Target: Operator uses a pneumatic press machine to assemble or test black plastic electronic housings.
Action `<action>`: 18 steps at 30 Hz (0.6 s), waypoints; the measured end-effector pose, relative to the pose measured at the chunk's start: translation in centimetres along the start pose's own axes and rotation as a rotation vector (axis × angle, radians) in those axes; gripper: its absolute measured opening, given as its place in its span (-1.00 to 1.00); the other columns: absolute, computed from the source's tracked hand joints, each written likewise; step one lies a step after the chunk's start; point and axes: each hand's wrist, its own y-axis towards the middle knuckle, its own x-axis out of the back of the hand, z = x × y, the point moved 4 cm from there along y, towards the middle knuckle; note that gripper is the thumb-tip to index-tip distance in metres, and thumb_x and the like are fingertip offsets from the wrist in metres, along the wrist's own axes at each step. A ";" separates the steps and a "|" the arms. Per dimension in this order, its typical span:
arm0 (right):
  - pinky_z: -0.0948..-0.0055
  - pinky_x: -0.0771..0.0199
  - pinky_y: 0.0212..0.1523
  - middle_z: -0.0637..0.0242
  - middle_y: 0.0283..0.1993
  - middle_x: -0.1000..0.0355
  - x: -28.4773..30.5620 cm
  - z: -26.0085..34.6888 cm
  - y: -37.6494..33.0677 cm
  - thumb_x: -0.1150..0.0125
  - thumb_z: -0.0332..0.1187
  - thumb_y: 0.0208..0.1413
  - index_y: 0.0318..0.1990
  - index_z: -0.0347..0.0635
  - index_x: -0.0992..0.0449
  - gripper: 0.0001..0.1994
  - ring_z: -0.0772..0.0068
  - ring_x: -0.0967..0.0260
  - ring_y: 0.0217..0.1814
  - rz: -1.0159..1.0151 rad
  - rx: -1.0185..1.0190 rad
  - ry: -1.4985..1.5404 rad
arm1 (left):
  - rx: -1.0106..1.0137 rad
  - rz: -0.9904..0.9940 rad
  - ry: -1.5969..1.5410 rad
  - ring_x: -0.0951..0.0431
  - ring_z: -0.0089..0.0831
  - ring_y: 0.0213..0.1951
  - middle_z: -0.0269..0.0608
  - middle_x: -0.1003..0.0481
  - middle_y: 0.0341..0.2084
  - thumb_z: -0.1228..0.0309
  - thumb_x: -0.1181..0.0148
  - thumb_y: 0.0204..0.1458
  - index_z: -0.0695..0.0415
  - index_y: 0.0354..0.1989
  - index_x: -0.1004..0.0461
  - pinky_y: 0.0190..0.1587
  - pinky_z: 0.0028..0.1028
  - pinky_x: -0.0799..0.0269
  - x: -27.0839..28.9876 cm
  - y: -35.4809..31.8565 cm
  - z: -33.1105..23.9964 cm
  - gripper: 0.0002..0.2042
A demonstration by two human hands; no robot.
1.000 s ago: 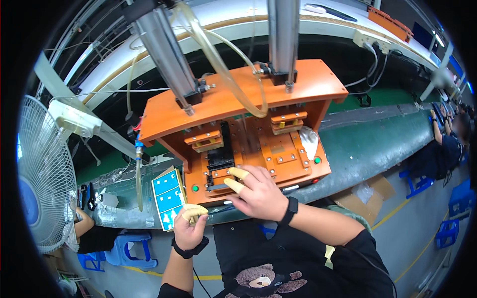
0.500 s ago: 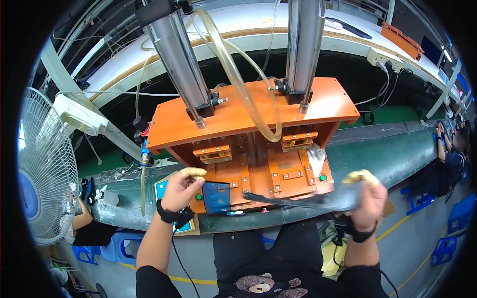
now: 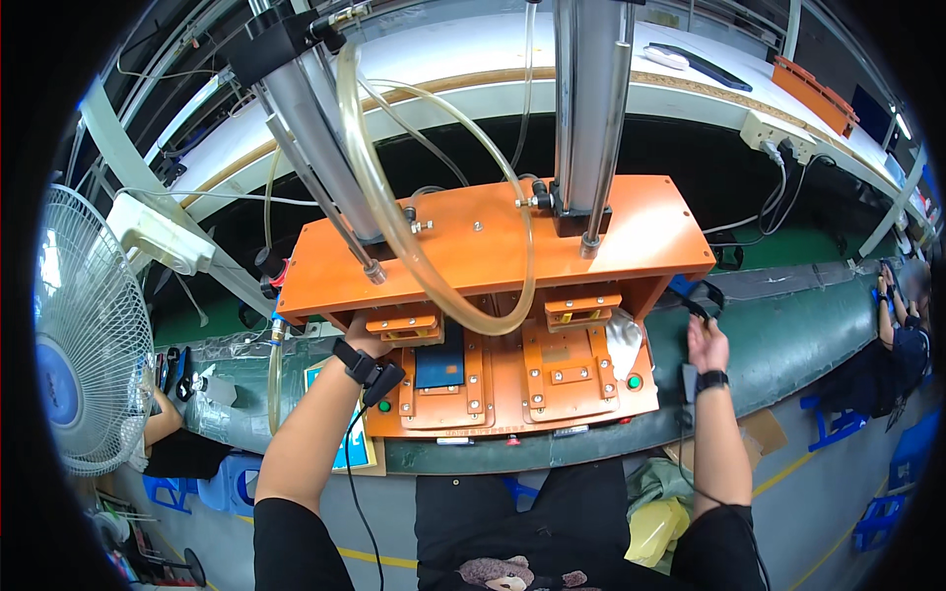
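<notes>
An orange pneumatic press (image 3: 493,246) stands on the green belt (image 3: 788,345) in front of me. My left hand (image 3: 363,340) reaches under its top plate beside the left clamp block (image 3: 404,325); the fingers are hidden. A dark rectangular panel (image 3: 440,360) lies in the left nest of the base. The right nest (image 3: 572,362) shows only orange plate. My right hand (image 3: 707,343) is out over the belt to the right of the press, fingertips at a small black part (image 3: 704,295); whether it grips the part is unclear.
A white fan (image 3: 89,335) stands at far left, with a white power strip (image 3: 158,231) above it. Clear hoses (image 3: 374,197) and two cylinders (image 3: 586,108) rise from the press. Another person (image 3: 902,340) sits at the belt's right end. A blue card (image 3: 345,448) leans at the front.
My left hand has gone from in front of the press to under its top plate. My right hand swung right and up, out to the belt, and the long dark piece is no longer in it.
</notes>
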 end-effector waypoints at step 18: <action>0.63 -0.22 -0.76 0.29 -0.56 -0.45 -11.5 -4.2 1.0 -0.06 -0.26 0.25 -0.31 -0.27 -0.48 -0.76 0.60 -0.28 -0.74 0.021 0.182 -0.913 | 0.006 0.128 0.144 -0.38 -0.30 0.14 -0.15 -0.42 0.12 0.31 -0.08 0.20 0.09 0.16 -0.33 0.16 -0.35 -0.34 0.0 3.5 -4.3 -0.64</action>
